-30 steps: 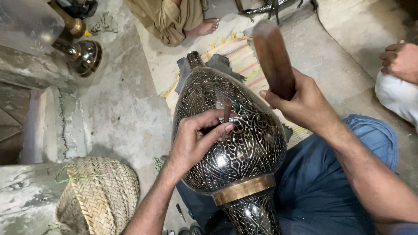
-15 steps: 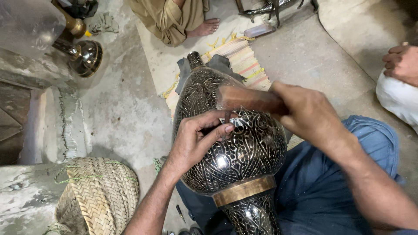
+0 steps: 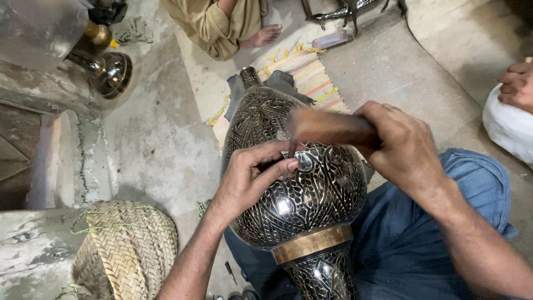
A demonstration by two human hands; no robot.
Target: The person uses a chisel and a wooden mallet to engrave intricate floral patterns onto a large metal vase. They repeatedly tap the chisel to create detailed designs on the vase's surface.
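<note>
A large dark metal vase (image 3: 311, 200), covered in fine engraved patterns with a brass band near its base, lies across my lap. My left hand (image 3: 250, 175) rests on its belly and pinches a thin metal chisel (image 3: 291, 151) upright against the surface. My right hand (image 3: 402, 147) grips a wooden mallet (image 3: 327, 128), whose blurred head sits right over the top of the chisel.
A woven straw basket (image 3: 125, 255) lies at the lower left. Another dark brass-trimmed vessel (image 3: 108, 69) lies at the upper left on the concrete floor. One person sits on a striped mat (image 3: 311, 78) ahead; a second person's hand (image 3: 516, 83) shows at the right edge.
The mallet was raised a second ago; my right hand has swung it down onto the chisel. My left hand and the vase have stayed in place.
</note>
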